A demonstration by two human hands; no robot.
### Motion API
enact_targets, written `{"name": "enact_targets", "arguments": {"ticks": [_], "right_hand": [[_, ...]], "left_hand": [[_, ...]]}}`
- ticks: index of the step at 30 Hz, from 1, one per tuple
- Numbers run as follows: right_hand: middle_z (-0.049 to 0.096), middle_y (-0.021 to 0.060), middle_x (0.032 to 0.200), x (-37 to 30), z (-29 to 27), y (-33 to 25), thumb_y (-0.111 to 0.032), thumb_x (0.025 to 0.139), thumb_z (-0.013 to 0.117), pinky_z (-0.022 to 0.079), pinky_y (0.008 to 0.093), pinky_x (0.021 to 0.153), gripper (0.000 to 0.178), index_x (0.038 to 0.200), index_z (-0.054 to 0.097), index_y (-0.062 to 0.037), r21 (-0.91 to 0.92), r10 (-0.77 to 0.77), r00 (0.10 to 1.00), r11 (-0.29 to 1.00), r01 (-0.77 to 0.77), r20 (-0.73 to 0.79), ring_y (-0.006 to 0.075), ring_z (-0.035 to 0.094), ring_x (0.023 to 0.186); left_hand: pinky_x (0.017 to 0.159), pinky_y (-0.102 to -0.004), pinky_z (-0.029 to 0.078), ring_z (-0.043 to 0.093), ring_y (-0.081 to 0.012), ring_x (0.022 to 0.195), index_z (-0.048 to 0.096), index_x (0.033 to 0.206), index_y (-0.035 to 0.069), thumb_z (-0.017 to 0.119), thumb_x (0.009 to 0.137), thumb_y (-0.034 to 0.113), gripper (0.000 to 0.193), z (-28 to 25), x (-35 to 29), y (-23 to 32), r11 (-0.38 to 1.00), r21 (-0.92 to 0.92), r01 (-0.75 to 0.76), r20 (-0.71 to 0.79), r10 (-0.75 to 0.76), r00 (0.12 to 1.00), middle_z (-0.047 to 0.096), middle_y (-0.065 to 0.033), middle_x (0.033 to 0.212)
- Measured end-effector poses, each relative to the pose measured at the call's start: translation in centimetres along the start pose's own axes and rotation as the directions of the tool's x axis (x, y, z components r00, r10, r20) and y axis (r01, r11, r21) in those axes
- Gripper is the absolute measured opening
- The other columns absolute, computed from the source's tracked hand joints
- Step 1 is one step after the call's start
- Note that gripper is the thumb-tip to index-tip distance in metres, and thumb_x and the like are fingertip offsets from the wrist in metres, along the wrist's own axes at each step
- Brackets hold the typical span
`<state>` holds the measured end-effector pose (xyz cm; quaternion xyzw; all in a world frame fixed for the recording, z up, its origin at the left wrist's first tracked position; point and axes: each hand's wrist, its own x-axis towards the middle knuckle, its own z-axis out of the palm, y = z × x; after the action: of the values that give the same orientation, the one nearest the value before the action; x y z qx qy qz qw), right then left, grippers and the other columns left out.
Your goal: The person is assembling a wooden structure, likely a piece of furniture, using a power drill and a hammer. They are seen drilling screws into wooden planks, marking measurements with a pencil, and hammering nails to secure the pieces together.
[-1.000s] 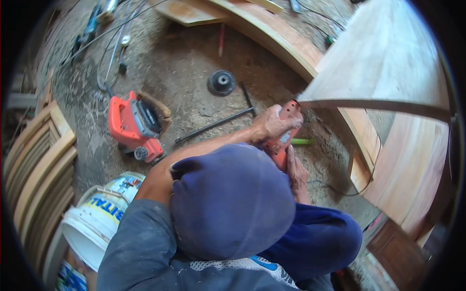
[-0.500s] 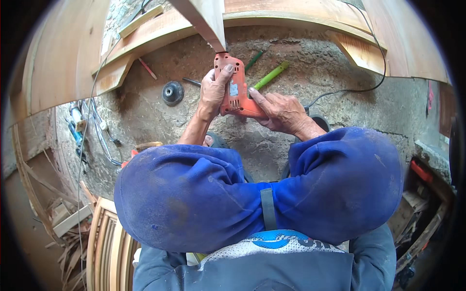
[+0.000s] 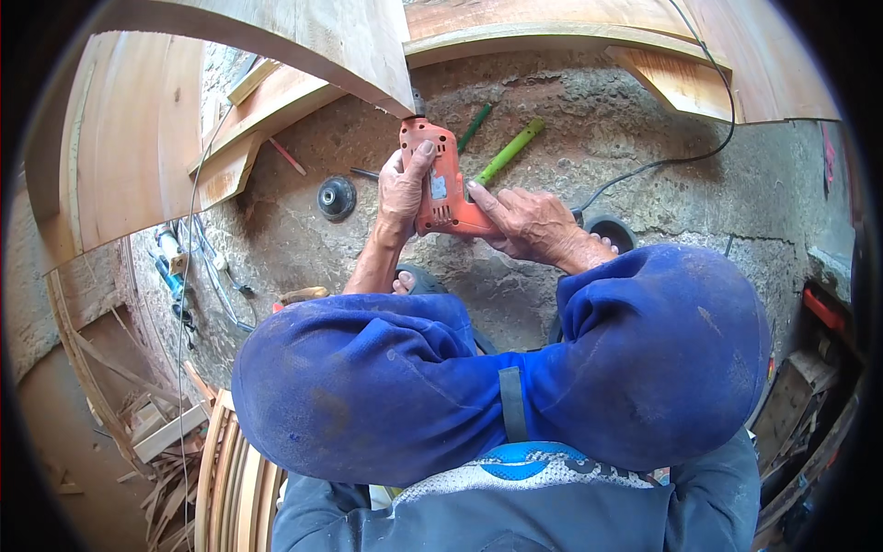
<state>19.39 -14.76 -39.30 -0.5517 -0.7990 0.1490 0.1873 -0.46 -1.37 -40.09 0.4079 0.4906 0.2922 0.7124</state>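
Observation:
An orange electric drill [image 3: 441, 189] points away from me, with my left hand [image 3: 400, 193] closed round its body and the thumb lying on top. My right hand [image 3: 543, 224] grips the handle, index finger near the trigger. The drill's dark chuck [image 3: 418, 103] meets the lower corner of a pale, curved wooden board [image 3: 322, 41] that rises from the top of the view. Whether a bit is inside the wood is hidden. On the ground past my hands lie a bright green, tube-like handle [image 3: 510, 152] and a darker green stick [image 3: 475, 127].
A round black disc pad [image 3: 337, 198] and a red pencil-like stick [image 3: 288, 156] lie left of the drill. Wooden boards [image 3: 552, 41] span the far side. A black cord [image 3: 662, 164] runs off right. Curved wooden pieces [image 3: 239, 488] and scraps stand at lower left, near a blue tool [image 3: 168, 267].
The curved board now shows much more of its broad face, stretching left across the top. The drill's front sits slightly lower in view, its chuck more visible. Both hands keep their hold.

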Motion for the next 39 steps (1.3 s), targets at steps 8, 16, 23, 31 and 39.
{"name": "enact_targets", "arguments": {"ticks": [8,16,23,31,39], "right_hand": [[0.064,0.0097,0.089,0.3,0.2,-0.1,-0.033,0.076,0.08,0.057,0.039,0.065,0.085,0.148,0.045,-0.0061,0.022,0.009,1.0,1.0,-0.009,0.02,0.0279,0.069,0.077],[0.064,0.011,0.09,0.4,-0.1,0.0,-0.032,0.076,0.08,0.058,0.0401,0.066,0.082,0.145,0.045,-0.0046,0.067,-0.008,1.0,0.998,0.008,0.003,0.0289,0.069,0.079],[0.065,0.0112,0.09,0.5,-0.3,0.0,-0.032,0.078,0.079,0.058,0.0407,0.066,0.08,0.145,0.045,-0.0046,0.075,0.01,0.999,0.997,-0.012,0.03,0.0289,0.069,0.081],[0.067,0.0112,0.092,0.6,-0.3,0.2,-0.032,0.077,0.08,0.059,0.0415,0.068,0.081,0.145,0.045,-0.0049,0.11,0.005,0.999,0.994,-0.009,0.043,0.0285,0.07,0.086],[0.069,0.0134,0.095,0.9,-2.2,0.9,-0.034,0.078,0.08,0.059,0.0435,0.069,0.079,0.144,0.045,-0.0053,0.093,0.026,0.991,0.995,-0.038,0.13,0.0303,0.071,0.086]], "left_hand": [[0.074,-0.0285,0.056,0.066,-0.0112,0.083,0.061,0.116,0.001,0.071,0.095,0.04,0.046,-1.1,0.5,-0.5,1.0,0.019,0.007,-0.013,-0.006,1.0,0.067,-0.0052,0.099],[0.071,-0.0298,0.058,0.067,-0.0124,0.08,0.061,0.116,0.002,0.07,0.096,0.039,0.044,-0.5,0.0,0.1,0.999,-0.032,0.028,0.016,-0.028,0.999,0.068,-0.0061,0.099],[0.073,-0.0304,0.059,0.068,-0.0129,0.082,0.061,0.119,0.002,0.07,0.097,0.038,0.043,-1.1,0.6,-0.3,1.0,0.008,0.022,-0.009,-0.022,1.0,0.069,-0.0055,0.101],[0.074,-0.0314,0.059,0.069,-0.0148,0.084,0.06,0.121,0.003,0.069,0.097,0.041,0.045,-0.5,0.3,0.3,0.999,-0.018,0.034,0.018,-0.034,0.999,0.069,-0.0067,0.103],[0.076,-0.03,0.056,0.065,-0.0129,0.091,0.055,0.128,0.005,0.075,0.09,0.047,0.06,1.1,-1.9,-0.4,0.992,0.11,0.059,-0.07,-0.052,0.996,0.065,-0.0047,0.109]]}}
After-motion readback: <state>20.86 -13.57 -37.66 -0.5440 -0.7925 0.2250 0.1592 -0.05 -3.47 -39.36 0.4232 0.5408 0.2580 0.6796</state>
